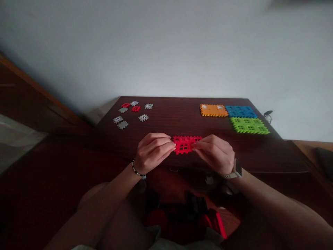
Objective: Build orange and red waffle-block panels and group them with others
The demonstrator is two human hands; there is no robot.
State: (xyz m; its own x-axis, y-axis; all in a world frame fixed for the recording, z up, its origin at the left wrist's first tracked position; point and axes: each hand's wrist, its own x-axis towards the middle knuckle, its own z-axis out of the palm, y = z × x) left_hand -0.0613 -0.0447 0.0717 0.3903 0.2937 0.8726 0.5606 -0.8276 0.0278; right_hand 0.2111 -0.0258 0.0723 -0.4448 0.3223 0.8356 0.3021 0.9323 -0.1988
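The left hand point(153, 152) and right hand point(214, 154) curl nearly closed, fingertips pinching opposite edges of a red lattice waffle block point(184, 145); this even two-sided grip holds it steady.

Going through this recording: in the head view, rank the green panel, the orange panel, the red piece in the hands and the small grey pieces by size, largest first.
1. Green panel
2. Orange panel and red piece: they look alike, and the red one is nearer the camera, so unranked
3. Small grey pieces
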